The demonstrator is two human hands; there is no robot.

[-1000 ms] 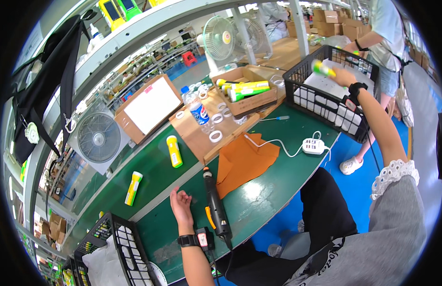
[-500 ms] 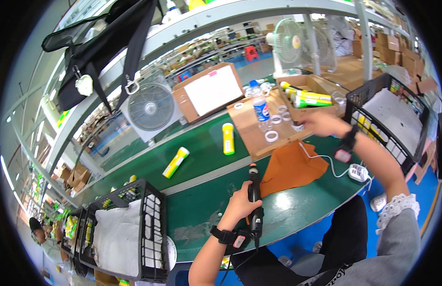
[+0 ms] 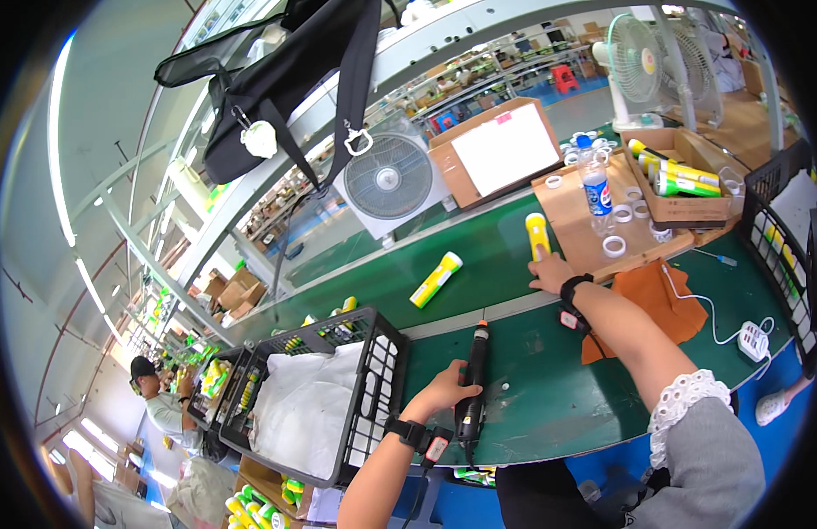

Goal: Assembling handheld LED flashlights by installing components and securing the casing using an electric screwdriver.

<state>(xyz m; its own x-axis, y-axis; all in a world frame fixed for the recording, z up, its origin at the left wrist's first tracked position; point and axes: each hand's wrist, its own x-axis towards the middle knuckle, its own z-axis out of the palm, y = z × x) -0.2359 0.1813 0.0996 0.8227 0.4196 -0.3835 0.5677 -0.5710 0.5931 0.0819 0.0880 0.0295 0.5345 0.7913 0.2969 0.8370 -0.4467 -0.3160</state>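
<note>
Right hand (image 3: 554, 271): at the near end of a yellow torch (image 3: 537, 231), fingertips against it; whether they had closed round it could not be told.
Torch place: on the green belt (image 3: 496, 260), just left of the brown board (image 3: 565, 212); ahead of the fingers and slightly left, wide head farthest off.
Long axis: roughly straight away from the person, nearly in line with the reaching fingers; right hand the nearer of the two.
Left hand (image 3: 445, 391): at the black driver (image 3: 472, 407) on the table (image 3: 532, 388), thumb across its body; how far the other fingers wrapped it could not be told.
Second torch (image 3: 436, 279): on the belt, aslant, left of the first, apart from both hands.
Left crate (image 3: 362, 388): black, slatted; white liner (image 3: 307, 406) inside.
Carton (image 3: 690, 212): brown, at the board's right; held several yellow and green torches (image 3: 686, 182), lying down.
Right crate (image 3: 764, 212): black, partly beyond view; held a white sheet (image 3: 798, 207), with yellow pieces behind the slats.
Board load: bottle (image 3: 597, 189) upright, white rings (image 3: 614, 246) around it.
</note>
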